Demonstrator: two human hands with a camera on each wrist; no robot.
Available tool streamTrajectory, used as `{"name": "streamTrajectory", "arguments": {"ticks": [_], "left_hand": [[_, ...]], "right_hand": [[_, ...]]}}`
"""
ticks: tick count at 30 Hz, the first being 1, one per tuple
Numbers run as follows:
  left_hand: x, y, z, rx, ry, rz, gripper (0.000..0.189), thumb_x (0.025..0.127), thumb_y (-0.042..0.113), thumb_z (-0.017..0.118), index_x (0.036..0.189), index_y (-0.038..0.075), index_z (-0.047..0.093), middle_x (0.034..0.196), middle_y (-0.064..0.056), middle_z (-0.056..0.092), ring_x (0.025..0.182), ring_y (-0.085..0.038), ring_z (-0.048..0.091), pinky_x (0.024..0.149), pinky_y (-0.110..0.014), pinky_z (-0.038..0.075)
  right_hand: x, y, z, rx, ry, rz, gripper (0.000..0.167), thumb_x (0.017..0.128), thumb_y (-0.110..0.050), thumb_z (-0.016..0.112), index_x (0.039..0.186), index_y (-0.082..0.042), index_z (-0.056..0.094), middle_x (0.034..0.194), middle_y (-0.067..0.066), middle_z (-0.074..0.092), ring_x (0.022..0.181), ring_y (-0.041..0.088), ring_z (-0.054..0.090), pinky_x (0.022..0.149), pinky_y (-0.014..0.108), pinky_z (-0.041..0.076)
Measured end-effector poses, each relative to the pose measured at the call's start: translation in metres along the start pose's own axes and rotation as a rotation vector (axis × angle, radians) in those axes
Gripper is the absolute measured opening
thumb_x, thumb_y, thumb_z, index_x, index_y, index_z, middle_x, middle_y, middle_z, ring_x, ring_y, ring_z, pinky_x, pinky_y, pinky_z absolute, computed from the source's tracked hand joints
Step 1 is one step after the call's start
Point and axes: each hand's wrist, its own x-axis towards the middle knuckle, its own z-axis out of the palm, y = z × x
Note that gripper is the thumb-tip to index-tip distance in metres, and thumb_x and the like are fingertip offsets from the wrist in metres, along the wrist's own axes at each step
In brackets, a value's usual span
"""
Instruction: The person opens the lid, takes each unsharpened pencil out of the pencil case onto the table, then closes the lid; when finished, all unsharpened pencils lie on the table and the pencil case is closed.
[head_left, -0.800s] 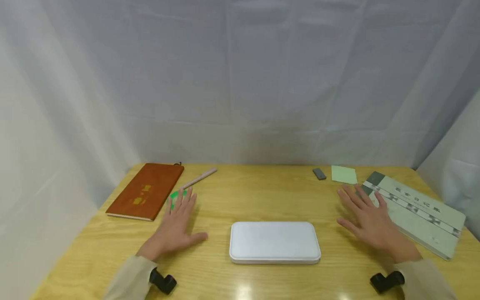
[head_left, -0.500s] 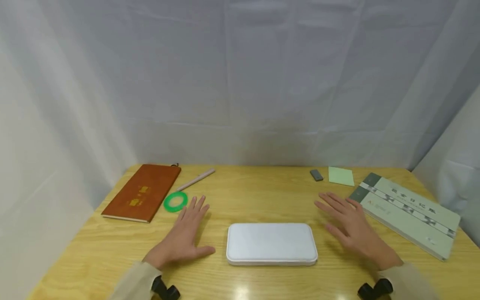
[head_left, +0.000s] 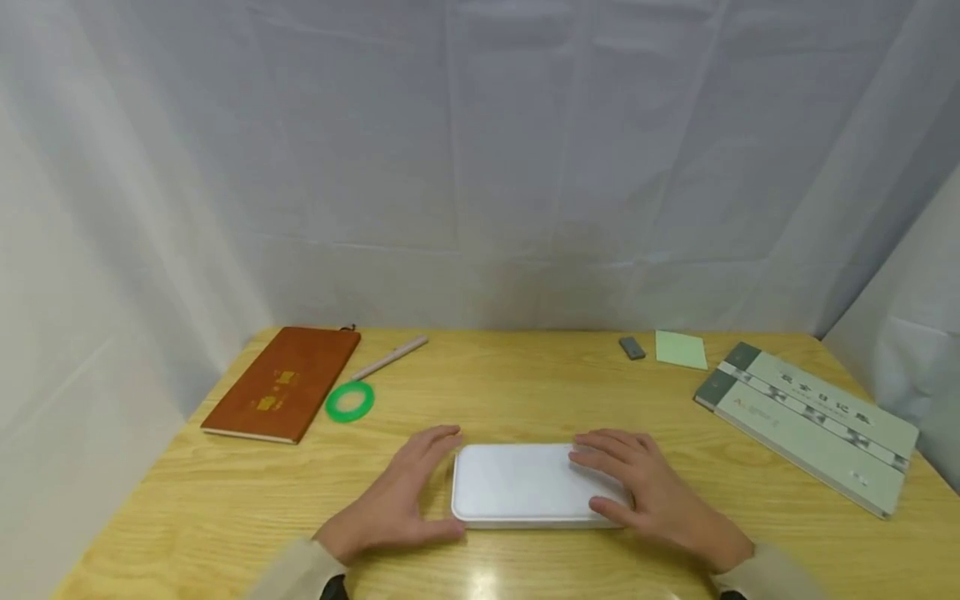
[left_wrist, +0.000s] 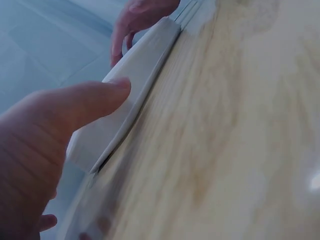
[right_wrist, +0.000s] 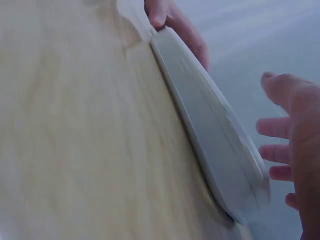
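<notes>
Head view: a white, flat case (head_left: 517, 483) lies on a wooden worktop (head_left: 495, 383), near the middle. The left hand (head_left: 397, 500) is spread wide around its left end, thumb at the near corner, fingers at the far one. The right hand (head_left: 652, 492), fingers apart, is over the right end. A brown notebook (head_left: 279, 387) lies far left, beside a green ring (head_left: 349, 417).

Left wrist view: the left thumb overlaps the case's side; contact is unclear.

Right wrist view: the right hand's spread fingers appear apart from the case.
</notes>
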Motion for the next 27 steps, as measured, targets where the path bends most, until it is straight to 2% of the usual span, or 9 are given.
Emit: {"name": "streamTrajectory", "arguments": {"ticks": [5, 9, 12, 17, 23, 27], "left_hand": [[0.002, 0.006, 0.009, 0.003, 0.048, 0.033, 0.085, 0.072, 0.054, 0.078, 0.14, 0.014, 0.046, 0.14, -0.003, 0.046, 0.128, -0.019, 0.043, 0.102, -0.048, 0.041], [0.003, 0.011, 0.019, -0.018, 0.117, 0.028, 0.083, 0.07, 0.052, 0.08, 0.135, 0.012, 0.049, 0.138, -0.006, 0.049, 0.126, -0.021, 0.044, 0.102, -0.046, 0.041], [0.003, 0.013, 0.021, -0.032, 0.128, 0.005, 0.083, 0.07, 0.051, 0.08, 0.136, 0.012, 0.049, 0.138, -0.005, 0.048, 0.125, -0.02, 0.042, 0.102, -0.044, 0.041], [0.003, 0.017, 0.021, -0.037, 0.12, -0.079, 0.078, 0.075, 0.05, 0.076, 0.138, 0.013, 0.048, 0.137, -0.002, 0.05, 0.122, -0.014, 0.042, 0.101, -0.041, 0.042], [0.005, 0.023, 0.028, -0.071, 0.217, -0.099, 0.061, 0.081, 0.046, 0.071, 0.129, 0.011, 0.057, 0.121, 0.002, 0.061, 0.102, -0.009, 0.047, 0.087, -0.03, 0.045], [0.003, 0.024, 0.029, -0.133, 0.248, -0.17, 0.057, 0.08, 0.042, 0.073, 0.126, 0.012, 0.059, 0.112, 0.004, 0.063, 0.093, -0.009, 0.046, 0.08, -0.025, 0.043]], "right_hand": [[0.0, -0.012, 0.006, -0.054, -0.099, 0.022, 0.047, 0.086, -0.047, 0.067, 0.129, -0.03, 0.06, 0.138, -0.003, 0.052, 0.123, 0.019, 0.049, 0.096, 0.048, 0.042], [0.002, -0.015, 0.006, -0.124, -0.121, -0.004, 0.052, 0.084, -0.051, 0.067, 0.13, -0.027, 0.059, 0.138, 0.0, 0.052, 0.121, 0.02, 0.05, 0.095, 0.048, 0.045], [0.003, -0.016, 0.006, -0.146, -0.11, -0.023, 0.053, 0.084, -0.049, 0.068, 0.129, -0.024, 0.059, 0.136, 0.002, 0.053, 0.119, 0.02, 0.051, 0.092, 0.047, 0.047], [0.008, -0.018, 0.008, -0.17, -0.09, -0.012, 0.049, 0.087, -0.044, 0.065, 0.129, -0.02, 0.058, 0.134, 0.001, 0.054, 0.118, 0.018, 0.051, 0.091, 0.044, 0.048], [0.021, -0.027, 0.011, -0.276, -0.012, -0.003, 0.049, 0.094, -0.054, 0.051, 0.12, -0.014, 0.063, 0.118, 0.002, 0.063, 0.105, 0.018, 0.058, 0.082, 0.04, 0.05], [0.029, -0.031, 0.014, -0.295, 0.014, -0.012, 0.053, 0.096, -0.057, 0.044, 0.116, -0.013, 0.065, 0.111, 0.002, 0.066, 0.099, 0.018, 0.06, 0.079, 0.038, 0.051]]}}
